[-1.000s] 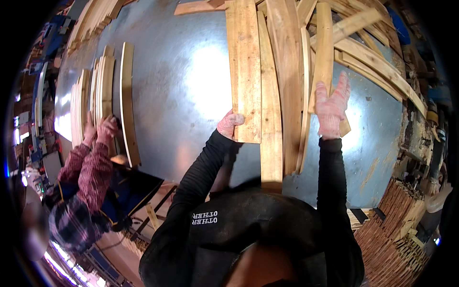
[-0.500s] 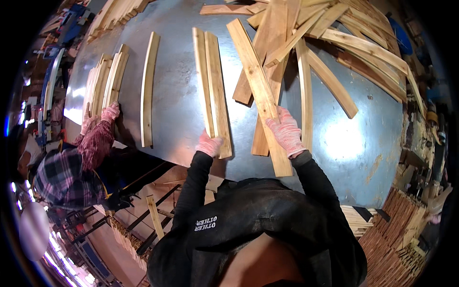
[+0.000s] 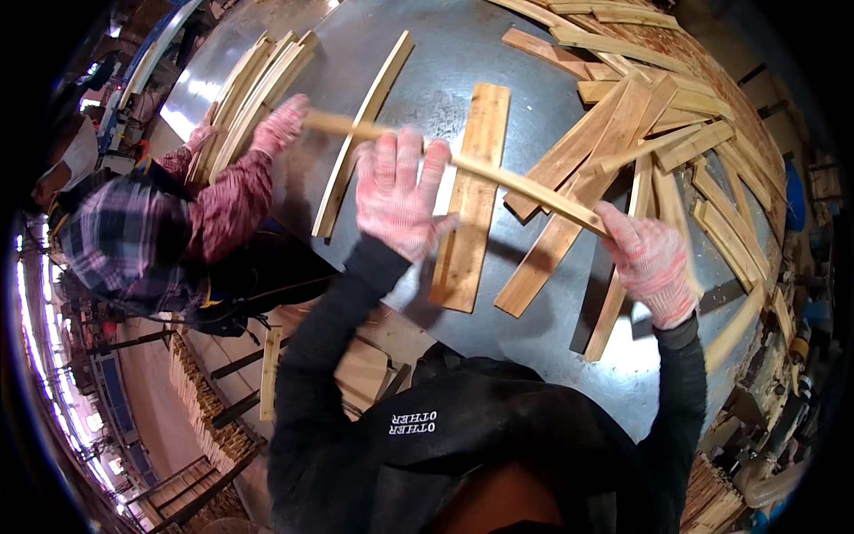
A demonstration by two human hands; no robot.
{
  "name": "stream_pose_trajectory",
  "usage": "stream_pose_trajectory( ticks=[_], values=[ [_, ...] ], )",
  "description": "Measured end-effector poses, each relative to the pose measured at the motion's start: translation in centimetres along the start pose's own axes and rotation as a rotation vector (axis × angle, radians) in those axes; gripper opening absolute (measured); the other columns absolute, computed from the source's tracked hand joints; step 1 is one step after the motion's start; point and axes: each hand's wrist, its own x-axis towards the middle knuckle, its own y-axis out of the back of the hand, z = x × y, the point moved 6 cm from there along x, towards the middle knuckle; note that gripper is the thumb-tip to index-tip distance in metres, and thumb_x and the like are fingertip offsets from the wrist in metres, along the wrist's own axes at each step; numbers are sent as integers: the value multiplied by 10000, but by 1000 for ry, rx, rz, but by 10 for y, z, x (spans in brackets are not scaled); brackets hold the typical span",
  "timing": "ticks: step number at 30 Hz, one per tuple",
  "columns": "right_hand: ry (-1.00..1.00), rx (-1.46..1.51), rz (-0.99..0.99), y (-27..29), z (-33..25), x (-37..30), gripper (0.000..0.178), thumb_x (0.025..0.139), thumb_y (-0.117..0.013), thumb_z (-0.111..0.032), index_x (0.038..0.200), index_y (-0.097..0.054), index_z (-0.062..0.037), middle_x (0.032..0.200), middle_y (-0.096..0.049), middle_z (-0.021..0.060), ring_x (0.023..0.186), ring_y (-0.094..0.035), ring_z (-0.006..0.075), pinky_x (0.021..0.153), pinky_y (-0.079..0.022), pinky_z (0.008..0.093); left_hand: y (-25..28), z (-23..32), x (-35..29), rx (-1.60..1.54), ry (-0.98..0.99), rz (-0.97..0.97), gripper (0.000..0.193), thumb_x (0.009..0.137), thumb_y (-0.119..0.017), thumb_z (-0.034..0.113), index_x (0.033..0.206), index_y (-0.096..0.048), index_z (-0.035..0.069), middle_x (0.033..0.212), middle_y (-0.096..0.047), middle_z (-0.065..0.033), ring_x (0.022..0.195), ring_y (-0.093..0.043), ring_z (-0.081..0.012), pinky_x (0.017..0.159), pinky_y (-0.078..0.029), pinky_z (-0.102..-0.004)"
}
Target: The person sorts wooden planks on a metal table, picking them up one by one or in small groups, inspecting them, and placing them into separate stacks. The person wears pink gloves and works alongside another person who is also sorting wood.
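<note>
A slim wooden board (image 3: 525, 189) is raised over the metal table, turned with its narrow edge up. My right hand (image 3: 649, 262), in a pink and white knit glove, is closed on its right end. My left hand (image 3: 400, 196), gloved the same way, has its fingers stretched out and spread in front of the board, hiding part of it. The board's far left end is blurred and reaches toward a co-worker's glove (image 3: 280, 125). Beneath it a wide wooden board (image 3: 471, 258) lies flat on the table. Another long strip (image 3: 342, 178) rests left of my left hand.
Crossed boards (image 3: 569, 222) lie in a loose pile toward the right and far side of the metal table (image 3: 445, 67). At the left, a co-worker in a plaid hood (image 3: 124, 236) has both hands at a row of strips (image 3: 258, 98). Stacked wood (image 3: 205, 400) stands lower left.
The board in my right hand has swung from lengthwise to crosswise and risen. My left hand has left the paired strips and opened. The view has turned; the co-worker's right hand has shifted.
</note>
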Motion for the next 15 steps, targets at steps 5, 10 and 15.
stream_pose_trajectory(
  ticks=[5,10,15],
  values=[
    [-89,-159,549,3,64,64,619,827,-719,-367,1338,-543,-66,1253,-607,183,1157,-575,367,971,-460,476,-75,-80,-29,6,-29,-281,167,871,-631,309,955,-594,170,849,-631,-40,740,-647,-295,579,-518,-467],
    [-1109,-197,250,-107,150,19,1028,771,-687,-593,1500,-246,-17,1506,-293,298,1402,-291,429,1137,-249,501,-120,-126,-88,-69,490,-496,256,923,-551,372,1007,-604,136,1008,-671,-129,852,-669,-351,722,-509,-508],
    [-1134,-133,-123,-146,115,32,1160,737,-689,-632,1526,-124,3,1494,-286,337,1434,-251,412,1172,-131,512,-161,-177,-173,110,868,-635,279,914,-574,371,1068,-598,140,1100,-664,-144,966,-661,-355,801,-517,-491]
  ],
)
